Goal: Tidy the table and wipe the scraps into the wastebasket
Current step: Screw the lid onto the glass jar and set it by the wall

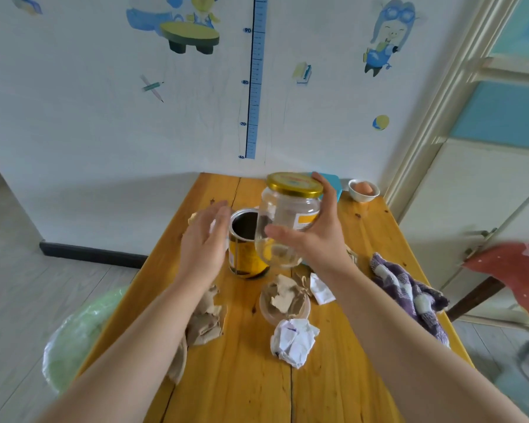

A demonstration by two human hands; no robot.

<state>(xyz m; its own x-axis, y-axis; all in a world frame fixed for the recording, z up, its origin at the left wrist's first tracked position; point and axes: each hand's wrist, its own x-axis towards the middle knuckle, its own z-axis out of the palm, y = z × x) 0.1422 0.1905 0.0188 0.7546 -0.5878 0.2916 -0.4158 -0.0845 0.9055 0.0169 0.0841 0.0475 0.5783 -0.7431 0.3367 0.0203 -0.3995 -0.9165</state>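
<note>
Currently my right grip [315, 236] curls around the lidded glass jar [290, 215], lifted and tilted; my left grip [206, 239] hovers open at 9 o'clock. Swinging either could topple the open can [246, 257] just beside them; scraps [293, 341] lie at 6 o'clock on the surface [364, 227].

Crumpled paper scraps [293, 341] strewn on wooden table [333, 377], green-lined wastebasket [74, 331] beside

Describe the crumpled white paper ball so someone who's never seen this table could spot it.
On the orange wooden table, look at the near half, in front of the small round dish of torn brown cardboard. The crumpled white paper ball lies there, the only scrap both white and balled up, with purple marks.
</note>
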